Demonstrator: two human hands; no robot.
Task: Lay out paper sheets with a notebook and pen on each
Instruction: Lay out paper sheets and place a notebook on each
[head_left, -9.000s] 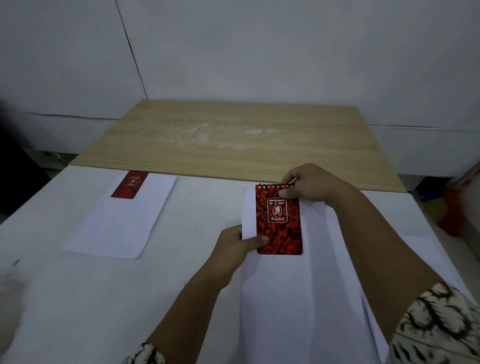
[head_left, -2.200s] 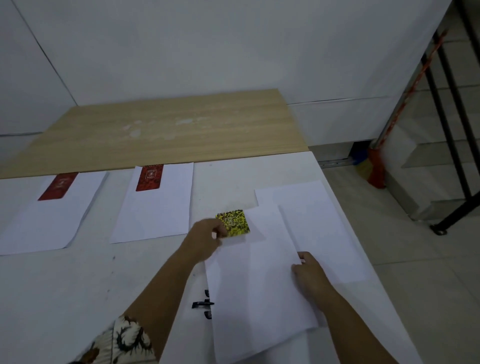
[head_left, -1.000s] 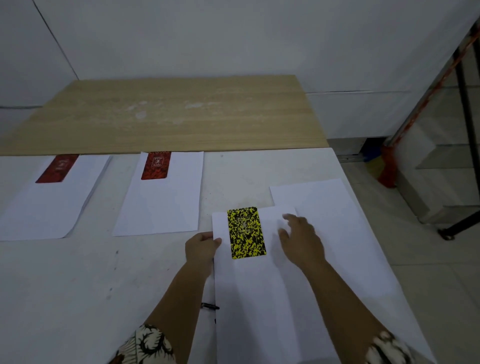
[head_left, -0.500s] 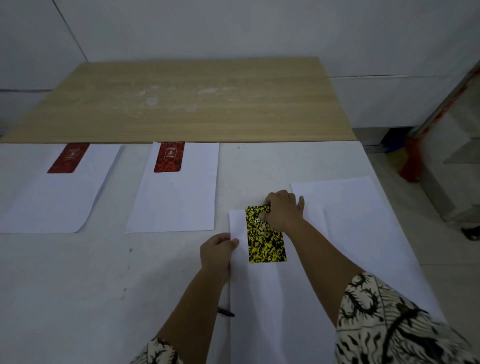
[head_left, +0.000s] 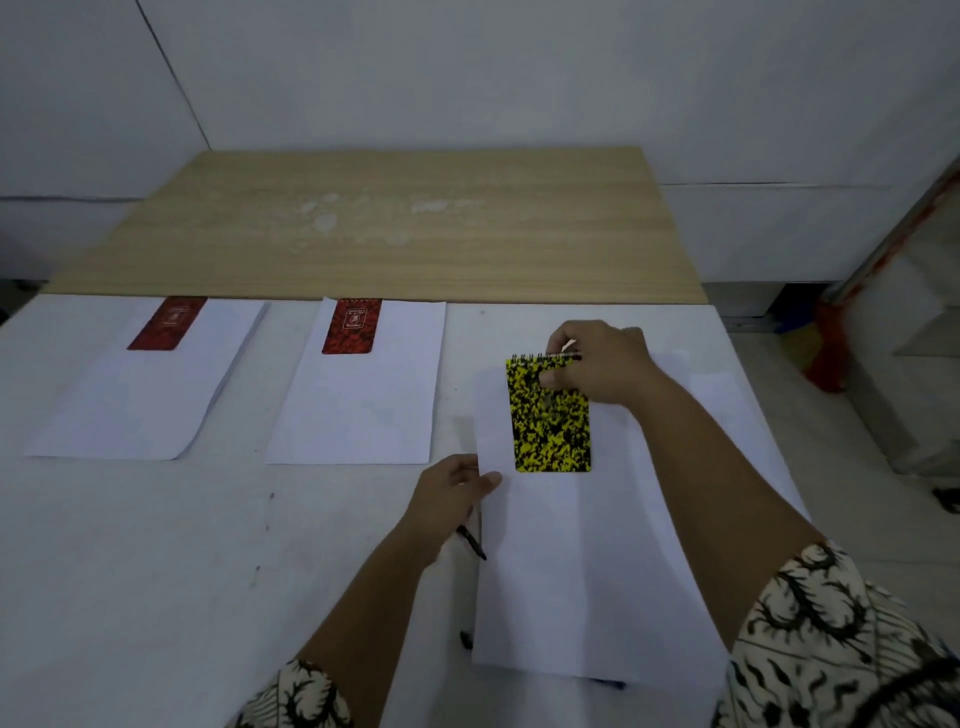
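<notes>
Yellow-and-black mottled card covers the notebook (head_left: 550, 421) that I am placing; it is a small pad with a wire spiral along its far edge, and it lies flat on the upper left part of the third paper sheet (head_left: 582, 561). My right hand (head_left: 602, 366) pinches the spiral edge, thumb on the cover and fingers curled over the binding; my left hand (head_left: 449, 501) holds the left edge of the sheet, thumb on top and the remaining fingers curled under or beside it.

The step in hand is, in my judgement, squaring the notebook to the top of this sheet; the sheet itself lies nearer to me than the other two and is not yet in line with them.

Two further sheets lie to the left on the white desk (head_left: 130, 571); the middle sheet (head_left: 358, 405) carries a red notebook (head_left: 352, 326) at its far edge; the left sheet (head_left: 140, 395) carries a second red notebook (head_left: 167, 323) in the same position; neither shows a pen. More loose paper lies under and to the right of the third sheet.

A dark pen (head_left: 471, 543) lies on the desk just beside my left wrist, partly hidden; another dark tip shows lower at the sheet's edge. The next move calls for releasing the notebook, sliding the sheet forward into line, then placing pens.
</notes>
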